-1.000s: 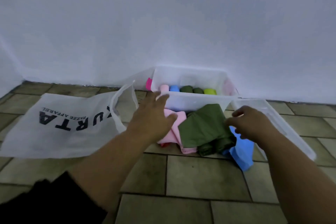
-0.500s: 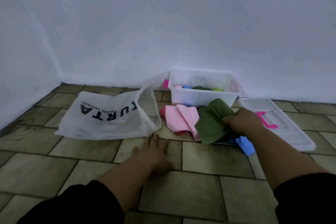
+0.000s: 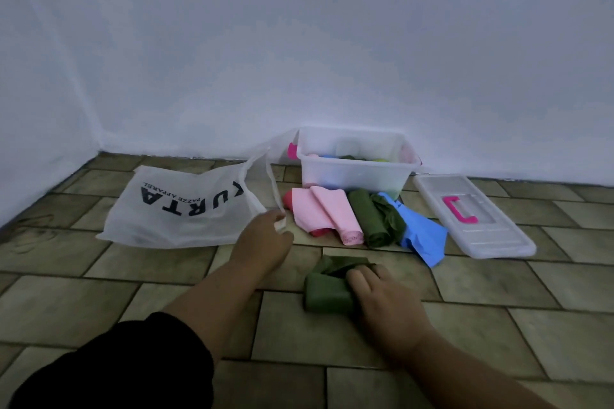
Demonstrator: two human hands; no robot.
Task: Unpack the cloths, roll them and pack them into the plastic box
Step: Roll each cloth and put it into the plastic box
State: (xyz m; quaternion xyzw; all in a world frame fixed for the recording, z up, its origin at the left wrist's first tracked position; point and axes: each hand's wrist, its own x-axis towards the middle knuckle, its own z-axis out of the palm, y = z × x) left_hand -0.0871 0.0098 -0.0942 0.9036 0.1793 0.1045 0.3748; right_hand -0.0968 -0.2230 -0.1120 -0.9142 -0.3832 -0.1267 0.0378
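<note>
**Green cloth held down on the tiled floor**

Head view: a brownish tiled floor (image 3: 481, 325) runs to white walls (image 3: 332, 43) that meet in a corner at left. The green cloth (image 3: 324, 292) is dark and partly rolled into a thick bundle on the tiles. The right grip (image 3: 385, 302) curls over its right end, holding it. The left grip (image 3: 262, 242) pinches the white bag (image 3: 179, 209) by its strap. The plastic box (image 3: 349, 163) stands by the wall, with loose cloths (image 3: 365, 219) piled before it and its lid (image 3: 491, 236) to the right

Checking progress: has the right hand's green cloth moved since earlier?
Yes. The green cloth left the pile by the plastic box, coming toward the camera.
</note>
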